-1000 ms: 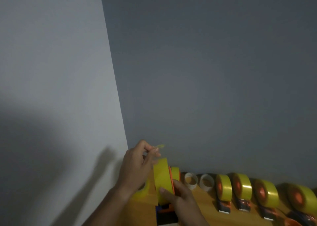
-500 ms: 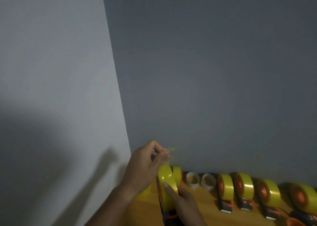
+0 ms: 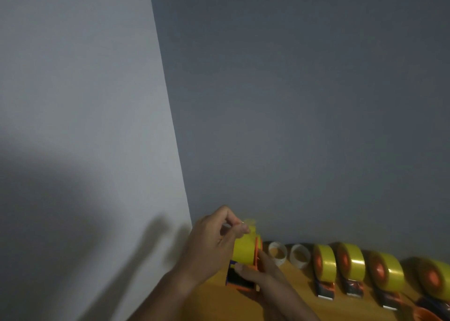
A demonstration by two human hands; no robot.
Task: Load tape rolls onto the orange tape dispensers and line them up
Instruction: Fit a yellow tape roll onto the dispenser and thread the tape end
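Single head-worn view, tilted high toward the wall corner (image 3: pixel 185 199); close over the worktop (image 3: pixel 211 296), which fills only the bottom right edge.

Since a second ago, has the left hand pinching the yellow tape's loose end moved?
Yes. The left hand has dropped lower and rightward, nearer the two empty white tape cores by the wall.

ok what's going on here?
A person is loading a yellow tape roll onto an orange tape dispenser at the wooden table's left end. The left hand pinches the tape's free end above the roll; the right hand grips the dispenser. Four loaded dispensers and two empty white cores stand along the wall.
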